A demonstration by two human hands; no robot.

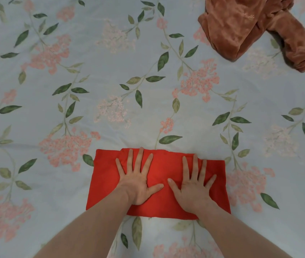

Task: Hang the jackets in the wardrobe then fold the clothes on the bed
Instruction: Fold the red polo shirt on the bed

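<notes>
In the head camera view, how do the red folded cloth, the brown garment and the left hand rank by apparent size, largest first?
1. Red folded cloth and brown garment: these look about alike; the garment is cut off by the frame and lies farther away, so I leave them unranked.
2. Left hand: clearly smallest.

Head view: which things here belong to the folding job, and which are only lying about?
Belongs to the job:
- red cloth, folded into a rectangle, pressed flat under the left hand and right hand
- brown fleece garment, crumpled, not yet folded, at the far right

Only lying about:
- nothing loose; only the floral bedsheet underneath
</notes>
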